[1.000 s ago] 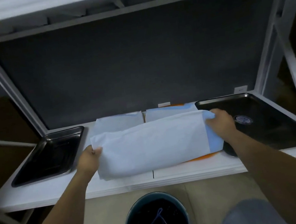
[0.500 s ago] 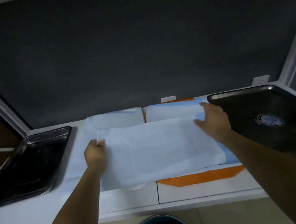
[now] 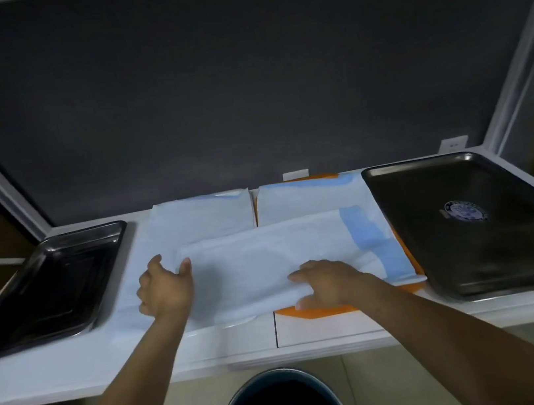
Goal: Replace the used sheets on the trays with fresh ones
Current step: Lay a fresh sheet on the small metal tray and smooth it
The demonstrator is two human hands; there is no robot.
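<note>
We see the top blue sheet [image 3: 267, 257] lying across two sheet stacks [image 3: 199, 219] at mid bench [image 3: 41, 371], btw. the left tray [image 3: 46, 290] & the right tray [image 3: 508, 253]. Our right hand [image 3: 329, 281] pinches its near edge, fingers on top, thumb under. Our left hand [image 3: 164, 290] is spread loose, thumb tip touching the sheet's left corner.
</note>
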